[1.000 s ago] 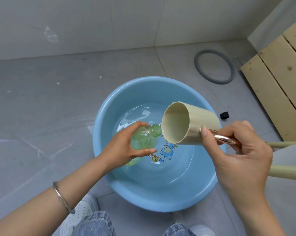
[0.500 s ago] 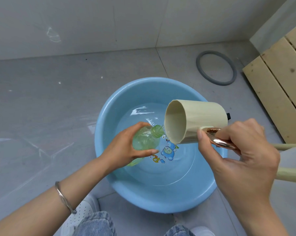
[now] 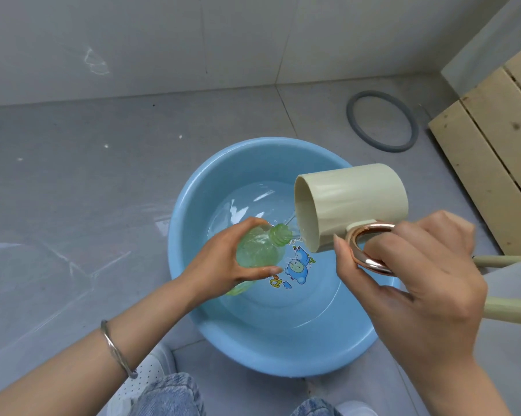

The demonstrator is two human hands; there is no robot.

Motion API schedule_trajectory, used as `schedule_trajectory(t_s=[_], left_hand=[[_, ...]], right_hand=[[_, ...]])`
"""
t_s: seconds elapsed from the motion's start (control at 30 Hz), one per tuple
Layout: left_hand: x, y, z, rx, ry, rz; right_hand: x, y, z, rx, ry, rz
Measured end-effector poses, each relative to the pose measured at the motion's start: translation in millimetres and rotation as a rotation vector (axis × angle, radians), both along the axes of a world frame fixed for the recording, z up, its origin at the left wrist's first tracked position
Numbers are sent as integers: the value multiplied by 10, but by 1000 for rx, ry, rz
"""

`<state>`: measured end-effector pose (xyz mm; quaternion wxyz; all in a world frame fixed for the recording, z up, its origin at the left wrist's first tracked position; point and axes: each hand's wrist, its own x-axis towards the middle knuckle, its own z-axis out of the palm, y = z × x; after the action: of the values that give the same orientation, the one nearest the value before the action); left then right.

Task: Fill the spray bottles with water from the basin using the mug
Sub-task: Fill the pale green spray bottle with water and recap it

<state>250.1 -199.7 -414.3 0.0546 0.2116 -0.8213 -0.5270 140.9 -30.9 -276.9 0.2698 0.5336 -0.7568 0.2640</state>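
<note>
Blue basin (image 3: 253, 157), holding water (image 3: 283, 310), lies beneath both grips. Cream mug (image 3: 355, 202), grasped by its handle (image 3: 353, 253) in the right grip (image 3: 418, 274), is tipped toward the left grip (image 3: 220, 259), by which the green spray bottle (image 3: 257, 250) is clasped. Filling is judged under way; the bottle's level cannot be told.

Grey tiled floor (image 3: 73, 190), pale wall (image 3: 163, 40)

Grey tiled floor (image 3: 73, 205): blue basin (image 3: 253, 352) at centre; grey ring (image 3: 351, 117) flat beyond it, apart; wooden slats (image 3: 493, 163) at right; white shoe (image 3: 151, 370) beside basin.
</note>
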Motion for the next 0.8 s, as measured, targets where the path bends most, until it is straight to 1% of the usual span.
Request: schedule_trajectory(t_s=[0.2, 0.3, 0.33, 0.4, 0.43, 0.53, 0.57, 0.6, 0.67, 0.8], left_hand=[[-2, 3, -4, 4, 10, -1], [-3, 4, -10, -2, 17, -3], [0, 5, -5, -3, 15, 2], [7, 3, -3, 1, 11, 7], [13, 1, -2, 2, 7, 11], [28, -12, -6, 11, 5, 24], [29, -16, -9, 18, 6, 28], [33, -19, -18, 23, 7, 33], [40, -28, -23, 21, 9, 34], [46, -39, -12, 20, 10, 39]], right_hand=[[24, -18, -42, 30, 126, 51], [22, -12, -65, 19, 166, 33], [14, -8, -78, -1, 139, 17], [-21, 1, -133, -55, -10, -40], [-51, 12, -186, -93, -129, -90], [-247, 64, -450, -217, -569, -306], [-326, 82, -572, -231, -683, -361], [-394, 100, -704, -212, -748, -396], [-498, 140, -979, -107, -749, -413], [-595, 205, -1446, 110, -635, -383]])
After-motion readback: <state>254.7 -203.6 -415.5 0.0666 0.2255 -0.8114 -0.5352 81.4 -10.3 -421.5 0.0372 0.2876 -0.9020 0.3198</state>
